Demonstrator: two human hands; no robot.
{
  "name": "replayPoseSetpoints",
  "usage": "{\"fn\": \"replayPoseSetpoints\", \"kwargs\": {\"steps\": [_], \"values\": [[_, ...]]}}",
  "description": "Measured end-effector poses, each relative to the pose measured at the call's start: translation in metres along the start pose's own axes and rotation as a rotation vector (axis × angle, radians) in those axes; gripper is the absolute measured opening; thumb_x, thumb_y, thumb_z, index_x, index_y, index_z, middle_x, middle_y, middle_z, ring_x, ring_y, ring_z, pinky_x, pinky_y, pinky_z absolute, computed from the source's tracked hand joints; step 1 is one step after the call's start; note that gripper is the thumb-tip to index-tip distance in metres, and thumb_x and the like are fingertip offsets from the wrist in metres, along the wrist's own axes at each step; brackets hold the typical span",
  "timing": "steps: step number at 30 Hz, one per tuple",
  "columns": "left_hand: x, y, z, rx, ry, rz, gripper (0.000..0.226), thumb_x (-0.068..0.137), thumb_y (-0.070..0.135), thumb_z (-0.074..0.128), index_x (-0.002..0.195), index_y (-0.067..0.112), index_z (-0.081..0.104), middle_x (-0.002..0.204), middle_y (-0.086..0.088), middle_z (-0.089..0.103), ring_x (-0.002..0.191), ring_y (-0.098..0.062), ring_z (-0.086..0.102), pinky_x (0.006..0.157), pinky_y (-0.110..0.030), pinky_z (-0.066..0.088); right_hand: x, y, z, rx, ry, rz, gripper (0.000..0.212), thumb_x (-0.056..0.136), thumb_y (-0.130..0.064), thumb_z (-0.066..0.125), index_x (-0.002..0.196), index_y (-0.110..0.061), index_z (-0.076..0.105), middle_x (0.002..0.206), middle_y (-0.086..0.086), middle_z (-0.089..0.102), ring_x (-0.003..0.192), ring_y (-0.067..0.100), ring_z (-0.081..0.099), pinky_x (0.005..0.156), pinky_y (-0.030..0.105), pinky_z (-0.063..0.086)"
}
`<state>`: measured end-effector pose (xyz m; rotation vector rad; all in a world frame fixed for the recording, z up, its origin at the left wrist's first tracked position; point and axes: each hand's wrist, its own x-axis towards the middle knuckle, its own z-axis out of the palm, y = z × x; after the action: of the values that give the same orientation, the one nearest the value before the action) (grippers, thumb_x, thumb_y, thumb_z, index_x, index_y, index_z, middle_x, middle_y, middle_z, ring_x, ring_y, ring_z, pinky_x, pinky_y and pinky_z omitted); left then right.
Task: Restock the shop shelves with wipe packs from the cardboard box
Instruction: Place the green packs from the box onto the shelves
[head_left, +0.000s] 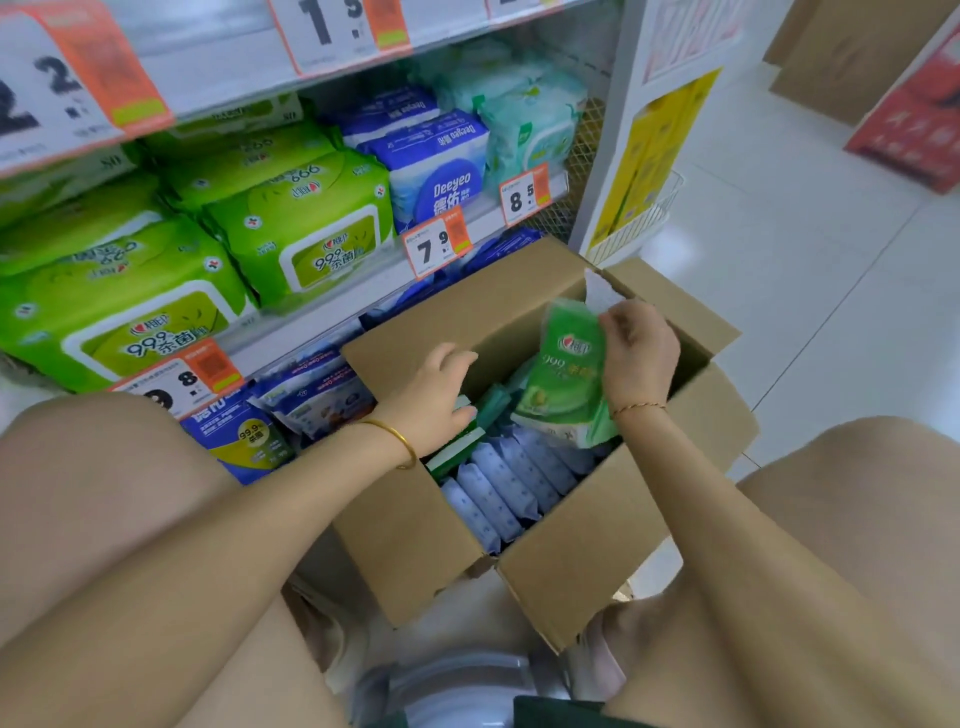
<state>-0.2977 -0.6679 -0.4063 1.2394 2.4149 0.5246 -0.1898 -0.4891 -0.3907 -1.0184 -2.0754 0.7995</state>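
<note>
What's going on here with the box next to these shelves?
A person faces the shop shelves, knees either side of an open cardboard box. Their right hand pinches a green wipe pack by its top, lifted above the box. Their left hand reaches in among more green packs; whether it grips one is unclear. Pale blue packs fill the near part of the box.

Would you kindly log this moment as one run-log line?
phase: picking | right hand: pinches green wipe pack over cardboard box | left hand: touches boxed green packs
</note>
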Motion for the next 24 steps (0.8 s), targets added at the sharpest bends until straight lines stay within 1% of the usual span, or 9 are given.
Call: {"fn": "replayPoseSetpoints", "kwargs": {"steps": [6, 10, 12, 15, 17, 19, 20, 22, 24], "values": [[-0.008, 0.009, -0.021, -0.372, 0.102, -0.123, 0.06, 0.094, 0.038, 0.048, 0.146, 0.019, 0.024, 0.151, -0.006, 0.025, 0.134, -0.022, 0.038, 0.111, -0.041, 0.035, -0.009, -0.052, -0.051, 0.442, 0.081, -0.083, 0.011, 0.087, -0.01, 0.058, 0.077, -0.012, 0.061, 0.071, -0.012, 0.054, 0.069, 0.002, 0.051, 0.07, 0.019, 0.042], [-0.025, 0.007, -0.046, -0.528, 0.262, -0.194, 0.068, 0.093, 0.034, 0.051, 0.148, 0.011, 0.019, 0.152, -0.007, 0.028, 0.14, -0.022, 0.029, 0.114, -0.028, 0.023, -0.013, -0.095, -0.068, 0.8, -0.163, -0.09, 0.019, 0.084, -0.011, 0.062, 0.072, -0.025, 0.065, 0.068, -0.013, 0.062, 0.068, 0.002, 0.056, 0.067, 0.017, 0.047], [-0.039, -0.002, -0.065, -0.573, 0.324, -0.227, 0.085, 0.087, 0.035, 0.06, 0.15, 0.013, 0.008, 0.155, -0.007, 0.022, 0.142, -0.022, 0.026, 0.116, -0.034, 0.024, -0.014, -0.106, -0.065, 0.961, -0.266, -0.039, 0.023, 0.084, -0.01, 0.062, 0.068, -0.025, 0.068, 0.066, -0.01, 0.065, 0.065, 0.007, 0.058, 0.064, 0.022, 0.05], [-0.072, -0.033, -0.095, -0.705, 0.311, -0.352, 0.114, 0.067, 0.055, 0.074, 0.15, 0.026, 0.001, 0.156, -0.004, 0.022, 0.14, -0.022, 0.031, 0.114, -0.043, 0.03, -0.021, -0.124, -0.055, 1.128, -0.396, 0.007, 0.033, 0.09, -0.006, 0.056, 0.064, -0.023, 0.07, 0.067, -0.005, 0.064, 0.063, 0.009, 0.059, 0.063, 0.025, 0.052], [-0.101, -0.048, -0.112, -1.061, 0.3, -0.424, 0.13, 0.037, 0.06, 0.084, 0.145, 0.025, 0.019, 0.141, -0.005, 0.046, 0.122, -0.022, 0.052, 0.097, -0.043, 0.05, -0.029, -0.14, -0.047, 1.199, -0.48, 0.008, 0.035, 0.091, -0.007, 0.053, 0.064, -0.022, 0.07, 0.066, -0.006, 0.066, 0.061, 0.008, 0.06, 0.063, 0.025, 0.053], [-0.129, -0.058, -0.12, -1.239, 0.312, -0.399, 0.115, 0.03, 0.051, 0.09, 0.128, 0.02, 0.037, 0.115, -0.002, 0.062, 0.096, -0.016, 0.063, 0.07, -0.034, 0.059, -0.039, -0.157, -0.039, 1.231, -0.544, -0.009, 0.028, 0.086, -0.014, 0.056, 0.063, -0.023, 0.071, 0.064, -0.009, 0.068, 0.06, 0.006, 0.062, 0.062, 0.023, 0.054], [-0.142, -0.062, -0.123, -1.247, 0.328, -0.412, 0.099, 0.044, 0.044, 0.089, 0.127, 0.019, 0.04, 0.114, -0.003, 0.063, 0.092, -0.015, 0.063, 0.067, -0.033, 0.059, -0.043, -0.165, -0.037, 1.238, -0.57, -0.02, 0.022, 0.08, -0.019, 0.06, 0.062, -0.024, 0.071, 0.064, -0.01, 0.068, 0.06, 0.005, 0.063, 0.062, 0.023, 0.054], [-0.164, -0.069, -0.128, -1.212, 0.427, -0.447, 0.076, 0.071, 0.028, 0.077, 0.134, 0.013, 0.038, 0.127, -0.01, 0.059, 0.094, -0.016, 0.063, 0.075, -0.035, 0.059, -0.048, -0.179, -0.031, 1.231, -0.6, -0.03, 0.008, 0.07, -0.029, 0.067, 0.066, -0.023, 0.071, 0.066, -0.01, 0.069, 0.062, 0.005, 0.063, 0.063, 0.022, 0.054], [-0.185, -0.073, -0.133, -1.184, 0.537, -0.463, 0.092, 0.059, 0.031, 0.083, 0.136, 0.007, 0.038, 0.131, -0.015, 0.056, 0.102, -0.022, 0.062, 0.087, -0.038, 0.054, -0.048, -0.189, -0.024, 1.135, -0.632, -0.081, 0.01, 0.075, -0.033, 0.071, 0.076, -0.023, 0.069, 0.071, -0.008, 0.068, 0.067, 0.009, 0.061, 0.067, 0.026, 0.053]]}}
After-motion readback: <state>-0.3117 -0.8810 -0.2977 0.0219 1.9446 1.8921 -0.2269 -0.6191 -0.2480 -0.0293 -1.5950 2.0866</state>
